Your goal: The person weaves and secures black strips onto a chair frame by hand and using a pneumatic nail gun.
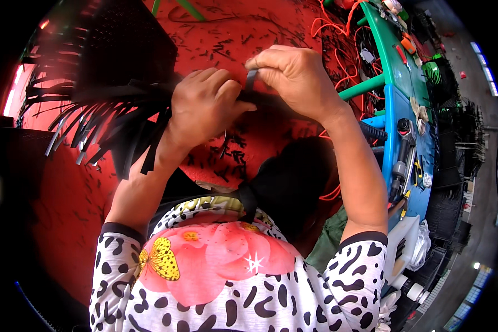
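In front of my chest, my right hand point(296, 77) pinches the end of a flat dark strip point(252, 80) between thumb and fingers. Just left of it, my left hand point(205, 105) is curled with its thumb pointing right. What its fingers close on is hidden, though black material shows beside it. A fan of loose black flat strips point(124, 124) spreads out left of that hand, some ends catching the light. Behind them rises a dark woven panel point(124, 50); its join with the strips is too dark to make out.
Many short black offcuts lie on the red floor point(227, 33). To the right stands a bench with a green top point(390, 50) and a blue part point(393, 105), holding a power drill point(401, 160) and hand tools. Orange cords point(346, 61) tangle beside the bench's green bar point(362, 87).
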The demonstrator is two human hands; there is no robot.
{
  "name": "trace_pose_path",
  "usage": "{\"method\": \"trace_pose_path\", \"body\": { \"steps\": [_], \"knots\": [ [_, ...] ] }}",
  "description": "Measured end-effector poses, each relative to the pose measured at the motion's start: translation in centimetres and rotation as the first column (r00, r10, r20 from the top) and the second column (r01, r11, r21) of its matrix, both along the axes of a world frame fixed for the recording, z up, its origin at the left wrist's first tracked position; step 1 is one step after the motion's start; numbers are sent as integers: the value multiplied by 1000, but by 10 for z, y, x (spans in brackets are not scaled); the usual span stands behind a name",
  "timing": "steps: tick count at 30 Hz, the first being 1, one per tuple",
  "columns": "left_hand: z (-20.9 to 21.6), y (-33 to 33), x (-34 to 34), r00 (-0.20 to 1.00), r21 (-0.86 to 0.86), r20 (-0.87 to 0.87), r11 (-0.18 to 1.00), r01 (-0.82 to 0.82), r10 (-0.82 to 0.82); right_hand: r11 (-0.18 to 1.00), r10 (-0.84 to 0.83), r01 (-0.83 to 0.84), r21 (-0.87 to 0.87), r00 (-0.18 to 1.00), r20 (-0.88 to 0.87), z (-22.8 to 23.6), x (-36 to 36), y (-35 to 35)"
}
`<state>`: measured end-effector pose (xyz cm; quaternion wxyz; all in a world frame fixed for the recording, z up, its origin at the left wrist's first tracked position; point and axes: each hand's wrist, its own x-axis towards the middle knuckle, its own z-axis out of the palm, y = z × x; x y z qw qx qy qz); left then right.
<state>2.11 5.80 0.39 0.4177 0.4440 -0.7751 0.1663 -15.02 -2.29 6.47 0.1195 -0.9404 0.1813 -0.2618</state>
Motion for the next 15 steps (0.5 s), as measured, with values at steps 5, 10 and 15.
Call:
{"method": "trace_pose_path", "body": {
  "steps": [5,10,15],
  "knots": [
    [3,0,2,1000,41,0,999,9,-9,715,-125,-12,699,981,145,-9,4,-3],
    [4,0,2,1000,54,-10,998,24,-23,523,-163,-143,841,951,263,-19,5,-5],
    [8,-1,2,999,56,-6,998,33,-32,640,-102,-165,750,950,296,-24,5,-8]
  ]
}}
